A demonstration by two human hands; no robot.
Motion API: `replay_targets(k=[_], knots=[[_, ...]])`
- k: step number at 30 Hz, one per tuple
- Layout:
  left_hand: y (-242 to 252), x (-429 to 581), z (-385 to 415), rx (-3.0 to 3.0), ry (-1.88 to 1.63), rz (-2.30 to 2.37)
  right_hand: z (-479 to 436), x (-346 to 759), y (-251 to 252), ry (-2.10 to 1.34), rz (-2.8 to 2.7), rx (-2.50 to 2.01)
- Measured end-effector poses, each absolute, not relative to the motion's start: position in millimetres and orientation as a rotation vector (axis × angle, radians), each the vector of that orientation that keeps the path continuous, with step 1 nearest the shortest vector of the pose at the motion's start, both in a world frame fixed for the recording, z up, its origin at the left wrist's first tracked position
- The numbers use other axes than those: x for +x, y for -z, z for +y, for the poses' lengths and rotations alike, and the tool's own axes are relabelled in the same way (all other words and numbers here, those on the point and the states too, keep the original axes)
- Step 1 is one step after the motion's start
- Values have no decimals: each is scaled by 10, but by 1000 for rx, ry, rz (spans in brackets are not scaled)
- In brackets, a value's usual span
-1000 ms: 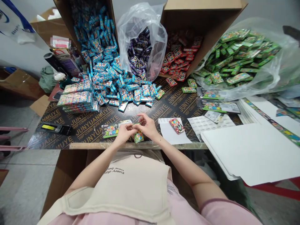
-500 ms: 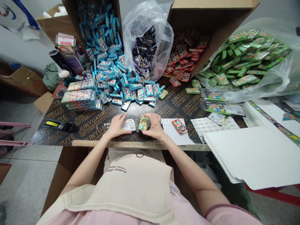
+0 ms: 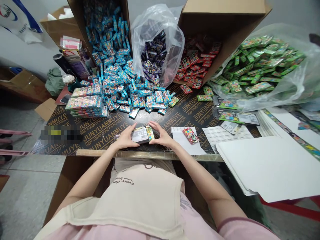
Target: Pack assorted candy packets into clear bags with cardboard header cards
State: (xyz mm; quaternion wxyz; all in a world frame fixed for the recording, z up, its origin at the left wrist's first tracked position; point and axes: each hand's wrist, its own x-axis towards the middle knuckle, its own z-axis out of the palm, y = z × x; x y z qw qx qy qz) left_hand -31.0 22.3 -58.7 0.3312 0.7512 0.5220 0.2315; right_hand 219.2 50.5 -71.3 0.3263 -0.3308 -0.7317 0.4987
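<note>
On the black plywood tabletop (image 3: pixel 186 111), the left hand (image 3: pixel 126 138) grips a white-labelled packet (image 3: pixel 139 135), now butted against a green packet (image 3: pixel 150 133) under the right hand's (image 3: pixel 162 137) spread fingertips, below heaped blue packets (image 3: pixel 120 88).

The table (image 3: pixel 190 113) is glossy black plywood, and the packets (image 3: pixel 117 86) are shiny foil. The bag (image 3: pixel 150 23) is thin clear plastic, the box (image 3: pixel 222 8) matt cardboard, the apron (image 3: pixel 140 206) matt cloth.

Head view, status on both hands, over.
Left hand on a white-labelled packet. Right hand at a green printed box. Loose blue packets beyond, not blocking.
</note>
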Motion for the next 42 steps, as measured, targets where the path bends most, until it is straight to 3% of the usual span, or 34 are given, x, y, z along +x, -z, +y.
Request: replay_targets(k=[6, 10, 22, 34, 42], knots=[[530, 3, 482, 1370, -1258, 1405, 594, 1756, 454, -1226, -1049, -999], [525, 294, 471, 1057, -1454, 1224, 749, 1538, 239, -1291, -631, -1096], [238, 523, 379, 244, -1432, 999, 667, 1557, -4, -1508, -664, -994], [-82, 199, 495, 1018, -1418, 1179, 681, 1927, 81, -1879, -575, -835], [-45, 183, 518, 787, -1320, 1093, 650, 1920, 105, -1846, -625, -836]])
